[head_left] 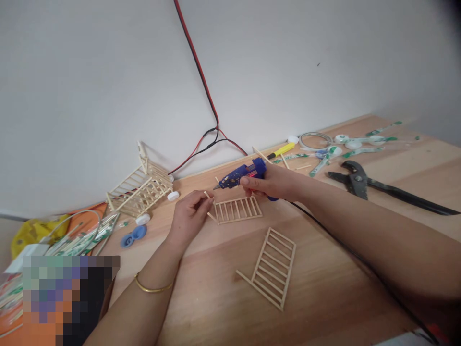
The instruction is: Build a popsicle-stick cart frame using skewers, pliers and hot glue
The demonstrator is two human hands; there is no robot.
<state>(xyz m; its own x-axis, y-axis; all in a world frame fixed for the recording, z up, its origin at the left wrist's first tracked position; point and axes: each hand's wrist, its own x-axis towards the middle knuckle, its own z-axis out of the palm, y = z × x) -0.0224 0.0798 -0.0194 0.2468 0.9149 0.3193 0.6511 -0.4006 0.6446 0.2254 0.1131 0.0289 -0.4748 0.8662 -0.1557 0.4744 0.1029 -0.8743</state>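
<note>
My right hand (268, 182) grips a blue hot glue gun (236, 177), its nozzle pointing left. Just below the nozzle, my left hand (190, 214) is closed at the left end of a small ladder-like frame of wooden sticks (237, 211). Short stick ends jut out beside its fingers, and the fingertips partly hide that end. Nearer to me, a second ladder-like stick frame (275, 269) lies flat on the wooden table (212, 293), with one stick reaching out to its left.
Back left stands a larger stick structure (140, 190) near white caps and blue caps (133, 235). Black pliers (360, 182), a tape roll (316, 140), a yellow-handled tool (284, 150) and plastic wrappers (355, 149) lie at right. A black cord (345, 245) passes under my right forearm.
</note>
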